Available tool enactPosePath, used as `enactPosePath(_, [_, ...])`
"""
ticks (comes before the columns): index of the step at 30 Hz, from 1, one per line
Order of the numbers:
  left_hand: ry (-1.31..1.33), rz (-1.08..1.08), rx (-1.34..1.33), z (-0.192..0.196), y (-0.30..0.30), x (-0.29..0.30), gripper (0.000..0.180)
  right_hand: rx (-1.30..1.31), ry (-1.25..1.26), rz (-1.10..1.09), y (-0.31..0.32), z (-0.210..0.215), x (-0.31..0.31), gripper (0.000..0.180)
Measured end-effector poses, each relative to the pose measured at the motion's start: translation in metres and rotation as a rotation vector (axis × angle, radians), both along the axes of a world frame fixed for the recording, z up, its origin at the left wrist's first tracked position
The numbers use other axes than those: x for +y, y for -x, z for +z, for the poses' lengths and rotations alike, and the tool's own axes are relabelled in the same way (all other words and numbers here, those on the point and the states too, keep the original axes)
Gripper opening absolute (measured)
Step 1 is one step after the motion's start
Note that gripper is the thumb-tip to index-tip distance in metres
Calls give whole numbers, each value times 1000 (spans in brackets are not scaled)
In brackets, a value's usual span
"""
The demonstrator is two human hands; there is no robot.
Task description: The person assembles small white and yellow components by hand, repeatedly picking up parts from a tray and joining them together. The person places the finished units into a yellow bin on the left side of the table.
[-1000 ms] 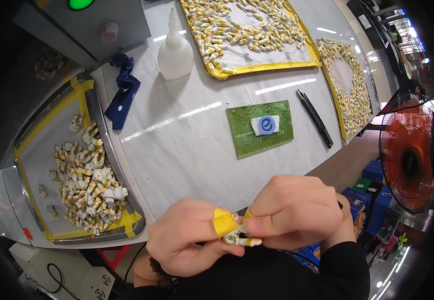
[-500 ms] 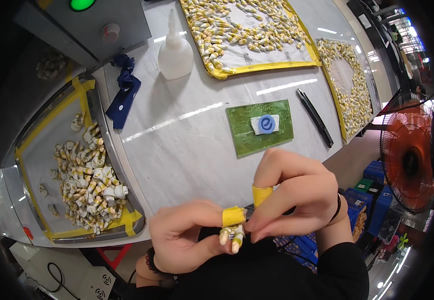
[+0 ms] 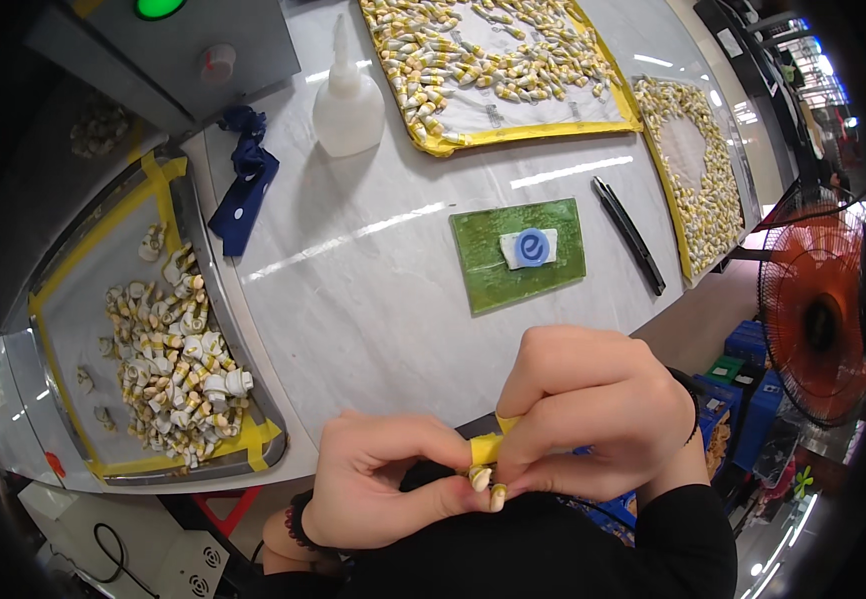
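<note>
Where the desk (image 3: 383, 299) ends at its near edge, the person's two hands meet just off the marble top, close to the body. The left hand (image 3: 378, 479) has its thumb and forefinger pinched shut on a small part wrapped in yellow tape (image 3: 485, 451), and the right hand (image 3: 587, 419) curls over it from the other side, its fingertips closed on the same piece. Both grips are tight, with no gap showing; the part itself is mostly hidden by the fingers, so I cannot tell its shape beyond a bit of yellow and a pale end.

To the person's left a grey tray (image 3: 73, 309) edged in yellow tape holds a heap of small white and yellow parts (image 3: 178, 374). A blue spotted cloth (image 3: 243, 190) lies just beside that tray, near a white squeeze bottle (image 3: 348, 100). Farther off, two yellow-rimmed mats (image 3: 513, 125) are covered with rows of the same small parts. A green pad (image 3: 518, 250) with a blue and white patch lies in the middle, and black tweezers (image 3: 627, 232) rest near it. An orange fan (image 3: 817, 314) stands beyond the desk's right edge.
</note>
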State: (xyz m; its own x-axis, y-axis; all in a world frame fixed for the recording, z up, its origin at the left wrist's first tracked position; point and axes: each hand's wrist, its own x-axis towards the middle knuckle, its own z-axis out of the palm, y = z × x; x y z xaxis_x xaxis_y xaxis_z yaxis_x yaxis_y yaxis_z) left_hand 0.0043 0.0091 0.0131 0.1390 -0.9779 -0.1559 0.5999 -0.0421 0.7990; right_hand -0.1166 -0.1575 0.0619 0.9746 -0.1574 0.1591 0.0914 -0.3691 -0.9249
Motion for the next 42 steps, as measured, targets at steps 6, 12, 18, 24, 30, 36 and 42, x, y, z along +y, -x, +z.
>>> enactPosePath(6, [-40,3,54,1,0,-2,13,79,-5,-60,3,1,3,16])
enactPosePath(12, [-51,37,149,3,-3,-7,23,145,-217,-47,4,-3,-1,16])
enactPosePath(18, [-30,-23,231,1,-4,-7,27,123,-337,22,4,-10,-3,18])
enactPosePath(24, [-1,-12,173,-3,0,-7,24,188,-364,65,6,-8,-3,16])
enactPosePath(30, [-105,-67,58,11,-5,1,20,129,-287,162,4,-8,-3,18])
enactPosePath(36, [-64,563,-1027,54,-56,67,18,80,-54,-45,8,34,-39,51])
enactPosePath(42, [-600,348,-1927,68,-123,75,24,164,496,-84,-82,-8,-105,75])
